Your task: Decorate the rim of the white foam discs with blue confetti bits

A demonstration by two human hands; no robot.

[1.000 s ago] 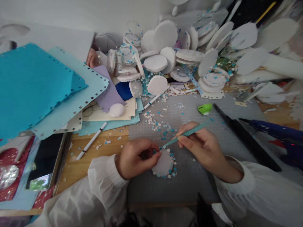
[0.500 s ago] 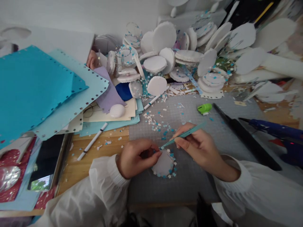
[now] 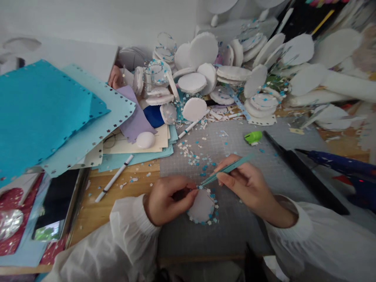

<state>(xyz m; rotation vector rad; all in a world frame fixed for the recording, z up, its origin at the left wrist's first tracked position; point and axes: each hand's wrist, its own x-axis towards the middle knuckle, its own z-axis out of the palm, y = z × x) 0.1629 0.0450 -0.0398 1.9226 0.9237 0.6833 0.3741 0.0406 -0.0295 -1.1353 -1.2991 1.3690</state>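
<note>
A round white disc (image 3: 201, 207), its rim trimmed with small blue and white paper flowers, lies on the grey cutting mat. My left hand (image 3: 173, 197) pinches the disc's upper left rim between thumb and fingertips; its exact hold is partly hidden. In my right hand (image 3: 246, 184) are teal tweezers (image 3: 227, 168), slanting down to the left. Their tips are at the disc's top edge, close to my left fingertips, beside a light blue flower. Loose paper flowers (image 3: 190, 152) are scattered on the mat just beyond both hands.
White discs and flower-trimmed rings (image 3: 192, 83) pile up at the back. Blue sheets (image 3: 49, 113), a white pen (image 3: 114, 178) and a phone (image 3: 54, 207) are left. At right lie a green cap-like piece (image 3: 253, 137), a long black tool (image 3: 305, 172) and a blue glue gun (image 3: 337, 158).
The tweezers' two arms look farther apart than before, their tips still by the disc's top edge. Both hands have barely moved; the view has shifted slightly.
</note>
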